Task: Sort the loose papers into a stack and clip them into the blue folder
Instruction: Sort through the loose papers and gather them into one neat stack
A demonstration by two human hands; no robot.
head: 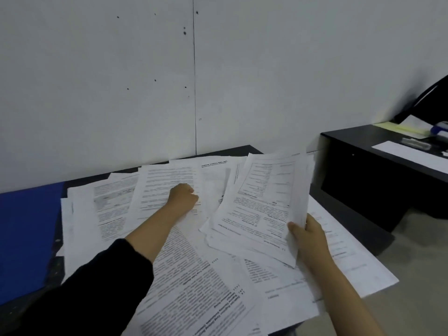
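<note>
Worktop (pixel 244 150): dark and low, set against the wall in front of you; most of its top lies under paper.
Wall (pixel 97 81): pale grey panels with one vertical seam and a scatter of small dark marks.
Floor (pixel 417 251): light grey, showing to your right of the worktop.
Second desk (pixel 358 139): black, to your right and apart from the worktop; it carries a white sheet (pixel 412 154), a yellow pad (pixel 402 128) and a few small items too blurred to name.
Loose papers (pixel 194 275): printed white sheets spread over the worktop at many angles, overlapping; some overhang its near and right edges.
Blue folder (pixel 26 238): flat on the left end of the worktop, just beside the spread of papers — its right edge meets the outermost sheets.
Left hand (pixel 183 196): you reach forward in a black sleeve (pixel 97 287) pushed up the forearm; the hand rests on a sheet near the middle of the spread. Its fingers are curled down onto the paper, but you cannot tell whether they pinch the sheet or only press it.
Right hand (pixel 309 235): raised above the right side of the spread, gripping a sheaf of papers (pixel 261 202) at its lower right corner — thumb on the printed face, fingers closed behind.
Sheaf: several sheets, fanned and uneven, tilted up toward you, top edge pointing to the wall.
</note>
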